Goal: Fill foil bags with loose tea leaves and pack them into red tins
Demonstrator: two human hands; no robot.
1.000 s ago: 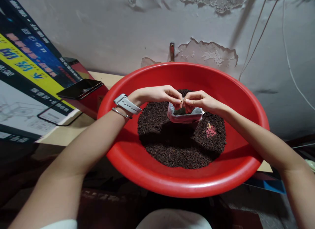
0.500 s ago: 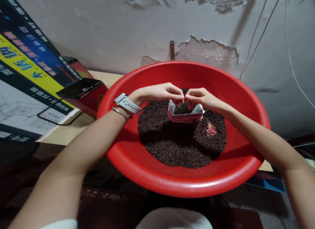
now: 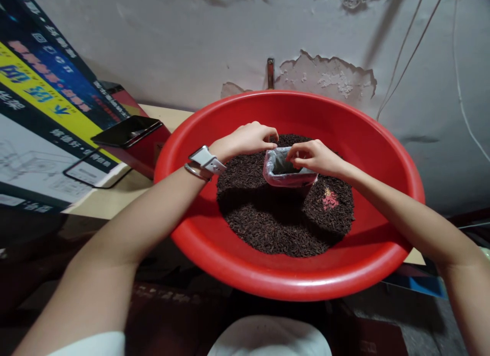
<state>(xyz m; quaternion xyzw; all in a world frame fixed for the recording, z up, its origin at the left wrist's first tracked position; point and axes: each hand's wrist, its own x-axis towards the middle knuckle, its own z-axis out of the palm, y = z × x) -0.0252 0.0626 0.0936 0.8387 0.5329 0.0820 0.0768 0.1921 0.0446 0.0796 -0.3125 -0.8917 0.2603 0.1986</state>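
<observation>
A small box with a clear plastic bag lining (image 3: pixel 289 179) stands in a heap of dark, thin, dry pieces like loose tea leaves (image 3: pixel 268 228), inside a large red basin (image 3: pixel 291 289). The bag's mouth gapes, and its inside looks dark. My left hand (image 3: pixel 254 138), with a pale-banded watch on the wrist, hovers by the box's far left corner, thumb and fingers apart. At the far right side, my right hand (image 3: pixel 312 155) has its bent fingertips dipping into the bag's mouth. Nothing shows between its fingers, though the tips are partly hidden.
A patch of pink and yellow bits (image 3: pixel 329 199) lies on the heap, right of the box. Left of the basin, a phone (image 3: pixel 126 131) rests on a red box beside a large printed carton (image 3: pixel 42 106). Behind is a peeling wall (image 3: pixel 172 45) with hanging cords.
Both hands were pinched together over the middle of the bag. They have moved apart, left and right, and the bag's mouth has opened wider.
</observation>
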